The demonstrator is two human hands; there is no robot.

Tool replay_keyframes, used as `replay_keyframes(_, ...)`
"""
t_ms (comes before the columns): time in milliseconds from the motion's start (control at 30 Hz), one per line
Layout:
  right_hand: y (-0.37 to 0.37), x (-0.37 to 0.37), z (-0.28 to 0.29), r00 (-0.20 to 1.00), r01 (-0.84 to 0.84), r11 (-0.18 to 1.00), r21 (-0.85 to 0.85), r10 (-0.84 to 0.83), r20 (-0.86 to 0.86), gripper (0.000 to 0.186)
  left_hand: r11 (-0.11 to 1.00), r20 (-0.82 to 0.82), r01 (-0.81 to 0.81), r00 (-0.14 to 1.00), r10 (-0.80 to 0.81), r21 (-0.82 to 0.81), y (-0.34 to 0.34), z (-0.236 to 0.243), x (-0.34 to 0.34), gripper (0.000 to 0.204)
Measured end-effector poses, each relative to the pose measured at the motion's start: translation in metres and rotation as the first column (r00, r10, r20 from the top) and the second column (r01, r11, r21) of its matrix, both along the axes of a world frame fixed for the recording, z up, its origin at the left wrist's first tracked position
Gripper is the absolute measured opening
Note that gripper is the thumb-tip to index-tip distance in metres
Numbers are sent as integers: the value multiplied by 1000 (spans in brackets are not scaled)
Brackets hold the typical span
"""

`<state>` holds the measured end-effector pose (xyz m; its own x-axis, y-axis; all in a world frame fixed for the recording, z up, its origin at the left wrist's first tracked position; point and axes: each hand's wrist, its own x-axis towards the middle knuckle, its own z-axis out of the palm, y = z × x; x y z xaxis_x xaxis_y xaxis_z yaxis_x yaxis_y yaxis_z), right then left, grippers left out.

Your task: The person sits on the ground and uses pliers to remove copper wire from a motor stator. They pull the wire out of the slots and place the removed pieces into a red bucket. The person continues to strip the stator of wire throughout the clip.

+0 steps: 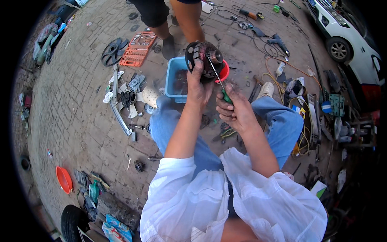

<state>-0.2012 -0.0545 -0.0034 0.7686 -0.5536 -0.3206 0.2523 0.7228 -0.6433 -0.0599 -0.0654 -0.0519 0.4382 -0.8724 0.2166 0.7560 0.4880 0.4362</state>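
On my remote feed, my left grip [198, 88] clasps a dark, round machine part [202, 61] with a copper-coloured collar, at the upper centre of the frame. My right grip [237, 108], right of centre, is wrapped around a green-handled screwdriver [226, 97], its shaft slanting up and left to the part; I cannot tell whether the tip touches. A blue basin [177, 96] sits lower left of the part, and an orange tool case [138, 49] lies beside a black fan [114, 52] at upper left.
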Motion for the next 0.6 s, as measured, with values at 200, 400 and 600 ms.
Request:
replay_keyframes(200, 8, 5, 2, 995, 96, 995, 28, -96, 12, 37, 996, 149, -86, 985, 88, -18, 1, 6, -3, 50)
replay_keyframes(400, 11, 17, -13, 899, 247, 854, -458, -379, -221, 36, 985, 203, -169, 967, 157, 45, 3, 17, -10, 50)
replay_keyframes(600, -4, 19, -36, 656, 15, 104, -994, -752, -69, 31, 992, 151, -86, 986, 71, 92, 4, 17, -9, 48)
